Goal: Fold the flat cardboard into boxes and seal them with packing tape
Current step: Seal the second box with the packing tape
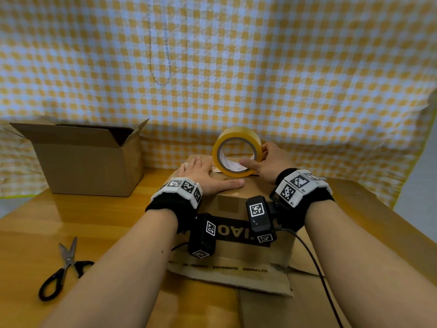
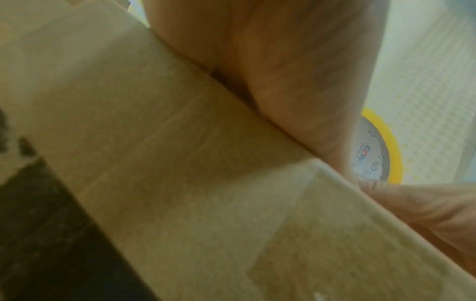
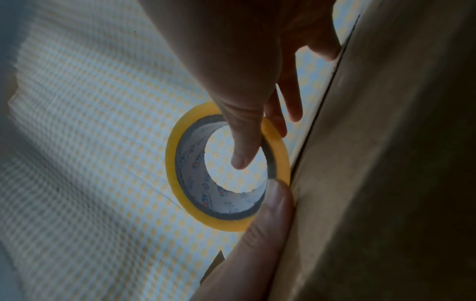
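From my feed, the biggest thing is the yellow-and-white checked cloth [image 1: 283,67] hanging across the whole back, 10 through 2 o'clock. Below it, the wooden worktop [image 1: 99,221] fills the lower half. On that, dead centre, sits the closed box [image 1: 236,209] with a black printed band on its near face, standing on a flat cardboard sheet [image 1: 236,278] that pokes out toward 6 o'clock. Over at 9 o'clock there's a second box [image 1: 89,159], flaps up and open on top, well apart from the one I'm working on.

Next down in size: the roll of packing tape [image 1: 237,151], yellowish, standing on edge on the far part of the closed box's top, about 12 o'clock from my wrists. My right hand [image 1: 269,162] grips it, thumb on the roll's near face and fingers [image 3: 240,142] curled over the rim, one poking into the core in the right wrist view. My left hand [image 1: 203,176] lies flat on the box top just at 9 o'clock of the roll, fingers straight and pressing down.

Smallest: scissors [image 1: 63,271] with black handles, lying at 8 o'clock on the worktop, blades shut.
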